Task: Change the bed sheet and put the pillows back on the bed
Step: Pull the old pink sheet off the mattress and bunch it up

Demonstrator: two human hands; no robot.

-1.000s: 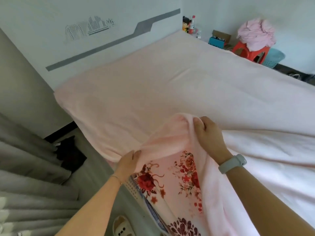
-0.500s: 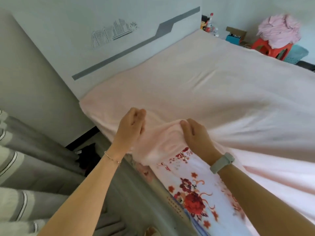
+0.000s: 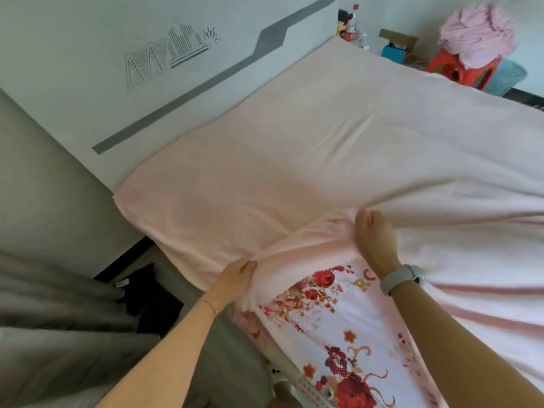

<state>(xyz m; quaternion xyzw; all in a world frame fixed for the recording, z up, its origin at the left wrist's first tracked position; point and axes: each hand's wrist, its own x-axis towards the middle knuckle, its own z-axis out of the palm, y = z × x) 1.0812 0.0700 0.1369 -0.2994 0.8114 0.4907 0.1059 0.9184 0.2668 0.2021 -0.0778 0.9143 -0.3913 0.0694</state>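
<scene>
A pale pink bed sheet covers most of the bed up to the grey headboard. Its near edge is bunched and lifted, uncovering a floral mattress cover with red flowers. My left hand grips the bunched edge at the bed's side. My right hand, with a grey watch on the wrist, grips the same fold further in on the bed. No pillows are in view.
A red stool with a heap of pink cloth stands past the far side, beside a blue basket, a box and bottles. Grey curtains and a dark object fill the gap at left.
My hands have spread apart along the sheet's bunched edge: the left dropped to the bed's side, the right moved further onto the bed. More floral cover shows.
</scene>
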